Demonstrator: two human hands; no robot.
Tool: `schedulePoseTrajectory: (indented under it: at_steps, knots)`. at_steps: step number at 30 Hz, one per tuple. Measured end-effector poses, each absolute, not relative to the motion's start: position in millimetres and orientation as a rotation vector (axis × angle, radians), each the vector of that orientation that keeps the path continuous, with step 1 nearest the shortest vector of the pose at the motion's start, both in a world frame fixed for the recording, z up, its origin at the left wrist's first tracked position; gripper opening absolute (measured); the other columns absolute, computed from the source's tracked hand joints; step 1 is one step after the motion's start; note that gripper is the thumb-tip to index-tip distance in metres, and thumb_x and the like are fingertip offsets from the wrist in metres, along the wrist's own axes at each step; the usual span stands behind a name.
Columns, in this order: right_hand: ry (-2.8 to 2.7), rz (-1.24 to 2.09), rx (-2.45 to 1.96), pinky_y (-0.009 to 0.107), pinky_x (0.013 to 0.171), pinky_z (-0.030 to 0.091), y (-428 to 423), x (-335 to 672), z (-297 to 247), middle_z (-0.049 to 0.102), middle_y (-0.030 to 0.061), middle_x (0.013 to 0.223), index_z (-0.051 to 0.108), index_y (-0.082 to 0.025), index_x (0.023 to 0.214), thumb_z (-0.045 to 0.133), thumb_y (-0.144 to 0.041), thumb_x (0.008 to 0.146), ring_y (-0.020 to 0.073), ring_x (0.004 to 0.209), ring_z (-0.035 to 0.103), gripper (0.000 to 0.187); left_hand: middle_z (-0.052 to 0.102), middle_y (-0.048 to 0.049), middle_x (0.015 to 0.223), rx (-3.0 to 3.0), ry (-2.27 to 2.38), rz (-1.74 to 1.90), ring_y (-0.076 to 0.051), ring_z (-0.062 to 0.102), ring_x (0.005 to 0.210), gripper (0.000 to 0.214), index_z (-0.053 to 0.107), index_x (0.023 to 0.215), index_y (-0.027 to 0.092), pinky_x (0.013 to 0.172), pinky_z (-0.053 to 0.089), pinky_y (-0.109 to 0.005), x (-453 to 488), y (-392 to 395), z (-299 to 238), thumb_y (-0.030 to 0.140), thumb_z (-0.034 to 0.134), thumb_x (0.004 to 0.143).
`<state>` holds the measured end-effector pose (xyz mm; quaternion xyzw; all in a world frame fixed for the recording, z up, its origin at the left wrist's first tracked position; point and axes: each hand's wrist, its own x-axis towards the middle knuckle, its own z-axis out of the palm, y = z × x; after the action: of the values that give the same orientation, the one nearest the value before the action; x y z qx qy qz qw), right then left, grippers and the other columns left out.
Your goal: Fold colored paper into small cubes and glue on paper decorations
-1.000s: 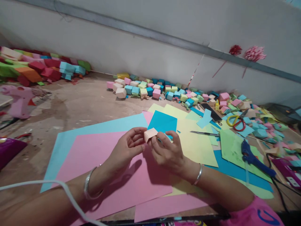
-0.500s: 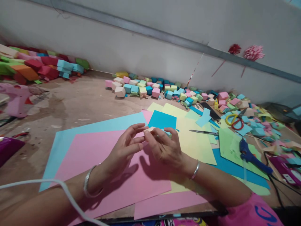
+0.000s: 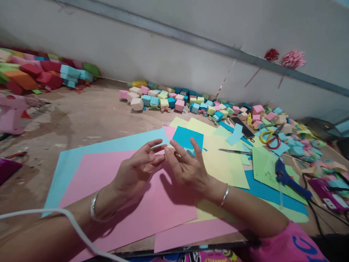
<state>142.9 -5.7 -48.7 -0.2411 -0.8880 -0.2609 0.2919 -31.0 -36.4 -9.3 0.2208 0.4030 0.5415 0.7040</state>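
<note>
Above the pink paper sheet (image 3: 122, 189), my right hand (image 3: 188, 165) pinches a small pale folded paper piece (image 3: 170, 147) between thumb and index finger; its other fingers are spread. Most of the piece is hidden by the fingertips. My left hand (image 3: 140, 163) is palm up with its fingers stretched and apart, the tips close against the piece; whether they touch it I cannot tell. Just behind the hands lies a dark blue paper square (image 3: 188, 136). A light blue sheet (image 3: 68, 160) and yellow sheets (image 3: 226, 160) lie around the pink one.
A craft knife (image 3: 234, 151), scissors (image 3: 269, 139), phone (image 3: 242, 127) and blue glue gun (image 3: 290, 178) lie to the right. Many small folded paper figures (image 3: 163, 100) line the wall. A pink glue gun (image 3: 12, 112) stands left. A white cable (image 3: 73, 218) crosses my left forearm.
My right hand's fingers have spread and lifted, while its thumb and index finger keep the pale piece. The left hand has turned more palm up. The view has shifted slightly.
</note>
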Motion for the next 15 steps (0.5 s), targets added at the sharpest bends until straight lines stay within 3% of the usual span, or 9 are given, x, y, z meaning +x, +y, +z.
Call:
schedulePoseTrajectory:
  at_steps: [4, 8, 15]
  knots:
    - [-2.383, -0.688, -0.646, 0.065, 0.112, 0.017, -5.3, 141.4, -49.8, 0.062, 0.0129, 0.129, 0.053, -0.006, 0.127, 0.049, -0.008, 0.089, 0.0274, 0.141, 0.029, 0.039, 0.064, -0.0077, 0.115, 0.466, 0.862, 1.212, -0.025, 0.059, 0.108, 0.055, 0.060, 0.116, 0.020, 0.092, 0.045, -0.033, -33.7, -34.1, -11.1, 0.018, 0.071, 0.062]
    - [-2.385, -0.686, -0.619, 0.064, 0.113, 0.015, -5.3, 139.8, -51.5, 0.064, 0.0130, 0.125, 0.056, -0.007, 0.123, 0.050, -0.008, 0.088, 0.0266, 0.142, 0.028, 0.036, 0.067, -0.0065, 0.105, 0.454, 0.852, 1.180, -0.021, 0.063, 0.093, 0.053, 0.059, 0.118, 0.020, 0.083, 0.047, -0.030, -33.5, -33.9, -17.1, 0.018, 0.068, 0.065]
    - [-2.438, -0.689, -0.586, 0.063, 0.114, 0.016, -5.6, 140.2, -53.0, 0.065, 0.0143, 0.123, 0.054, -0.006, 0.126, 0.047, -0.011, 0.090, 0.0262, 0.140, 0.032, 0.036, 0.071, -0.0081, 0.100, 0.374, 0.874, 1.197, -0.019, 0.065, 0.088, 0.029, 0.069, 0.101, 0.016, 0.082, 0.051, -0.029, -33.8, -30.4, -25.4, 0.024, 0.065, 0.074]
